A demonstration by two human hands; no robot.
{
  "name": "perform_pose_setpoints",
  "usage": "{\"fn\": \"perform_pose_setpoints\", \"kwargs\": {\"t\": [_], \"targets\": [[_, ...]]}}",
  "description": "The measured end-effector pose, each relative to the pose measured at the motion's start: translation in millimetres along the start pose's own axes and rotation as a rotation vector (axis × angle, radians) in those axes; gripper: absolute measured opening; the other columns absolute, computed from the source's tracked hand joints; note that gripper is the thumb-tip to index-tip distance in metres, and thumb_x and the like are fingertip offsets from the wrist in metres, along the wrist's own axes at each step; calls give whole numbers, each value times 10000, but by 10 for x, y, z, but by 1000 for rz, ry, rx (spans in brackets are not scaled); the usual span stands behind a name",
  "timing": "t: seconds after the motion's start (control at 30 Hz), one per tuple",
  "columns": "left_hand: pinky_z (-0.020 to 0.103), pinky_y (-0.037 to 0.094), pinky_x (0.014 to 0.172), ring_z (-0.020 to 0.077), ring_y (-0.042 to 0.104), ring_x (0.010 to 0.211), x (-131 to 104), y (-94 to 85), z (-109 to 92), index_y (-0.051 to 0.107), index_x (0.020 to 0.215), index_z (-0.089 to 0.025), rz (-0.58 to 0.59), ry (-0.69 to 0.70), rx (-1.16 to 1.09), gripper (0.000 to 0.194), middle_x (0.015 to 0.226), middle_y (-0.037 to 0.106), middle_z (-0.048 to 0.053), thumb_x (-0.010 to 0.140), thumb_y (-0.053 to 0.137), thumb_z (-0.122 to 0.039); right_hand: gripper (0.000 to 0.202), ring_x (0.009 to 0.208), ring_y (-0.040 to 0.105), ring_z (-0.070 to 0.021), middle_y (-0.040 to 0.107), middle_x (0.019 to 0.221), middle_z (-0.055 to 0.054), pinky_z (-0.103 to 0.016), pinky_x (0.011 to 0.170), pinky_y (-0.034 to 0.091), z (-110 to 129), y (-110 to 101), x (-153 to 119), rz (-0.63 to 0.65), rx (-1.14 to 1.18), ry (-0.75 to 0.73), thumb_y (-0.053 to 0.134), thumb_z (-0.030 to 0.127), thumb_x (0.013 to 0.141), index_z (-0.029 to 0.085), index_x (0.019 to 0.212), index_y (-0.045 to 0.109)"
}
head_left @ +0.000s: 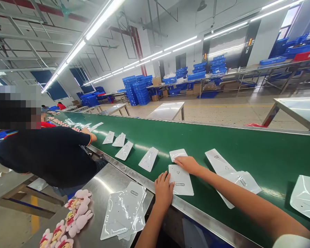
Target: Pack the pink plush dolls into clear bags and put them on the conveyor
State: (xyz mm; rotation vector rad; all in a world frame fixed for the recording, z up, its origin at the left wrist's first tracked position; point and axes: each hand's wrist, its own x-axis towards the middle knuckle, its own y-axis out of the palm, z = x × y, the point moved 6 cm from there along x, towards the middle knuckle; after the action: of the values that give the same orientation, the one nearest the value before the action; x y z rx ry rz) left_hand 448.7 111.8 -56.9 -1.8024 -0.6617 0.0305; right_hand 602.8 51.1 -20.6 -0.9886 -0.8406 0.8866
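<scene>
On the green conveyor belt, my left hand (164, 187) rests at the left edge of a white printed bag (182, 182), fingers bent over it near the belt's metal rim. Just above, my right hand (188, 164) reaches across from the right, its fingertips on a smaller white packet (177, 153) and close to the top of the printed bag. Whether its fingers pinch anything is hard to make out. A stack of clear and white bags (126, 210) lies on the steel table to the left, beside several pink and white plush figures (79, 213).
Several white packets (148, 159) lie along the green belt (229, 137), with overlapping bags (241, 181) under my right forearm and another bag (306, 196) at far right. A person in a dark shirt (49, 158) reaches onto the belt at left. Blue crates stand behind.
</scene>
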Motion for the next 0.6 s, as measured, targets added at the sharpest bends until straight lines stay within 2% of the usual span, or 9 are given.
{"fn": "perform_pose_setpoints", "kwargs": {"t": [0.07, 0.13, 0.2, 0.27, 0.33, 0.47, 0.6], "targets": [[417, 348, 997, 239, 427, 1200, -31, -24, 5, 522, 1215, -174, -19, -11, -79, 368, 1303, 510, 94, 872, 421, -262, 401, 1042, 561, -199, 612, 1138, -59, -334, 888, 422, 134, 55, -303, -5, -2, -14, 253, 355, 950, 228, 1101, 602], [400, 345, 1012, 228, 426, 1205, -68, -60, 15, 514, 1222, -137, -47, -25, -153, 382, 1304, 504, 117, 888, 378, -261, 410, 1126, 507, -205, 556, 1227, -62, -353, 952, 385, 272, 156, -621, -19, -7, -64, 270, 399, 943, 226, 1177, 558], [401, 337, 1021, 225, 419, 1215, -115, -97, 30, 509, 1226, -124, -68, -45, -212, 393, 1311, 493, 126, 893, 361, -270, 500, 1220, 415, -243, 460, 1326, -89, -421, 1016, 318, 360, 248, -874, -41, -30, -114, 342, 504, 900, 200, 1276, 473], [407, 336, 1020, 228, 417, 1218, -171, -127, 46, 521, 1218, -138, -67, -66, -261, 392, 1310, 493, 121, 892, 363, -288, 605, 1249, 367, -287, 408, 1360, -118, -490, 1024, 284, 386, 307, -1009, -38, -75, -147, 409, 564, 852, 176, 1316, 423], [409, 334, 1019, 230, 423, 1215, -232, -160, 59, 538, 1204, -161, -59, -78, -303, 384, 1306, 499, 111, 888, 372, -303, 533, 1214, 410, -300, 446, 1329, -130, -499, 994, 321, 399, 324, -1040, 0, -133, -199, 433, 509, 866, 169, 1275, 471], [414, 326, 1022, 233, 426, 1212, -359, -256, 105, 571, 1167, -181, -68, -96, -376, 362, 1301, 503, 104, 871, 408, -309, 314, 1040, 554, -274, 572, 1157, -163, -395, 854, 447, 505, 243, -1034, 107, -275, -356, 502, 317, 865, 125, 1099, 587], [409, 324, 1021, 226, 433, 1207, -508, -320, 149, 589, 1142, -210, -55, -112, -464, 337, 1300, 506, 83, 859, 428, -296, 175, 821, 618, -229, 638, 918, -134, -299, 669, 456, 585, 162, -1115, 206, -428, -388, 511, 137, 815, 106, 952, 615]]}}
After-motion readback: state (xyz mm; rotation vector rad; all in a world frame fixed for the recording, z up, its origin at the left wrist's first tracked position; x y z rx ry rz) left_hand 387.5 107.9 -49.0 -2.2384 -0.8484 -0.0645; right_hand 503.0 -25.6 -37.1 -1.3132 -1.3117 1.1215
